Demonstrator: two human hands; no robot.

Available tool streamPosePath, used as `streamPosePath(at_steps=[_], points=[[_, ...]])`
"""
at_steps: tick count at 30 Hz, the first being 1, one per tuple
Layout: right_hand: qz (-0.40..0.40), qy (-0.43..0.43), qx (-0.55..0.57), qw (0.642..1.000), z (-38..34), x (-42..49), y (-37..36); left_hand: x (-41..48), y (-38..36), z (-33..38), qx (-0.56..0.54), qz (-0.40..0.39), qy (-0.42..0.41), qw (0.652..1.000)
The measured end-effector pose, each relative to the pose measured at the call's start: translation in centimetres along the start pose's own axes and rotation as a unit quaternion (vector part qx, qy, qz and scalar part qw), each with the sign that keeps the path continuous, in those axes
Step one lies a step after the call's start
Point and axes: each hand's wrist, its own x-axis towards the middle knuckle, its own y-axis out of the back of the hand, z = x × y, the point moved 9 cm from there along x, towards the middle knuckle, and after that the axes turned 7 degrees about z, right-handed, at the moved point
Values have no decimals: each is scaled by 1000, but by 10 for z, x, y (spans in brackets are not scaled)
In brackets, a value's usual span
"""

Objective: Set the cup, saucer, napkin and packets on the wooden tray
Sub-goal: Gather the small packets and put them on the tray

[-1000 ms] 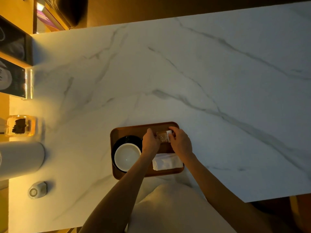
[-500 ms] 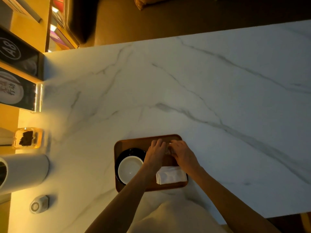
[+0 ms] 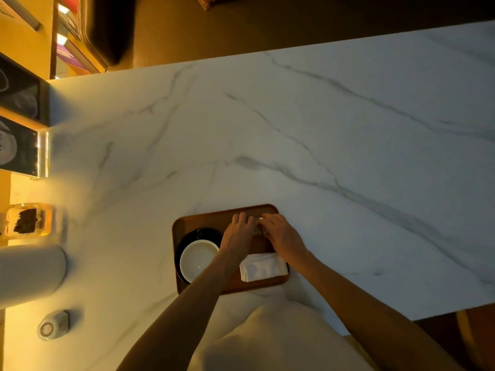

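Observation:
A wooden tray [image 3: 187,223] lies on the marble table near my body. A white cup [image 3: 198,261] stands on a black saucer [image 3: 203,232] in the tray's left half. A folded white napkin [image 3: 262,267] lies in the tray's near right corner. My left hand [image 3: 239,232] and my right hand [image 3: 281,234] rest palm down on the tray's far right part, fingertips meeting over the packets [image 3: 259,228], which are almost wholly hidden between them. Whether either hand still grips the packets is not visible.
The marble table [image 3: 321,129] stretches far ahead and to the right. At the left edge stand a white cylinder [image 3: 29,274], a glass ashtray-like dish [image 3: 26,219], a small round device [image 3: 52,325] and dark sign stands [image 3: 21,145]. A light cushion or garment [image 3: 267,341] sits at the near edge.
Both hands have lowered the packets from above the tray onto its far right part and now lie flat over them. The camera view has shifted slightly.

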Motion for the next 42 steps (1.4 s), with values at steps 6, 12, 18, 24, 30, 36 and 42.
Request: streamPosePath(at_steps=[6, 12, 18, 24, 30, 36, 42], points=[[18, 7, 8, 1000, 0, -4, 0, -3, -2, -2, 6, 8, 5, 1000], [19, 12, 9, 1000, 3, -4, 0, -6, -6, -2, 9, 8, 12, 1000], [16, 13, 8, 1000, 2, -5, -1, -7, -8, -2, 5, 3, 18, 1000], [74, -61, 87, 992, 15, -17, 14, -24, 4, -4, -29, 57, 52, 997], [82, -250, 129, 956, 53, -64, 7, -60, -10, 4, -27, 39, 46, 998], [1, -234, 86, 968, 44, -83, -9, -75, -32, 10, 36, -30, 13, 999], [-7, -244, 53, 968, 31, -83, 2, -78, -19, 18, 45, -10, 1, 999]])
